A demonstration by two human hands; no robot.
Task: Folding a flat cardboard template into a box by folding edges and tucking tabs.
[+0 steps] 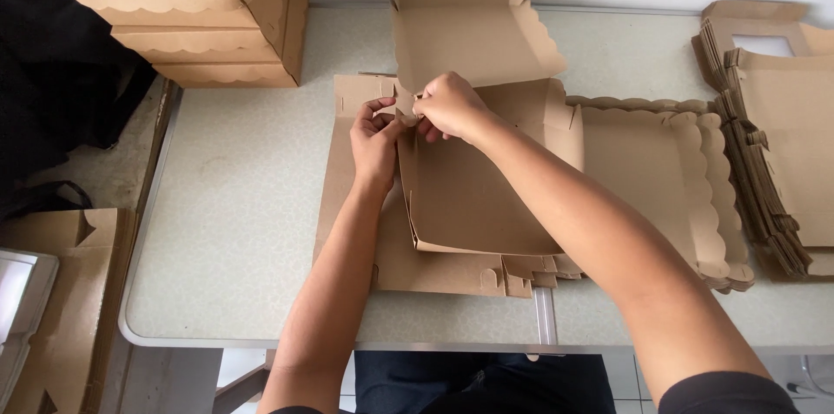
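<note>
Hands meet at the far left corner of a half-folded kraft box [460, 197], both forearms reaching forward over the tabletop [243, 205]. Left hand [375, 138] has its fingers curled, pinching a small corner tab from the outside; right hand [447, 105] crosses in from the right, fingertips pinched on the same tab, wrist bent down. Neither hand is spread; both are closed on cardboard.

That box sits right under the hands, its long axis running away from the person, the scalloped lid [473, 32] standing open just beyond the fingers. Nothing lies inside it. It rests on a pile of flat box blanks [434, 271] beneath the forearms.

Just right of the right arm, a stack of nested open trays with scalloped rims [660, 179] sits empty on top. Further right, a thick pile of flat blanks [782, 162]. Far left beyond the left hand, three closed finished boxes [200, 23] are stacked, contents hidden.
</note>
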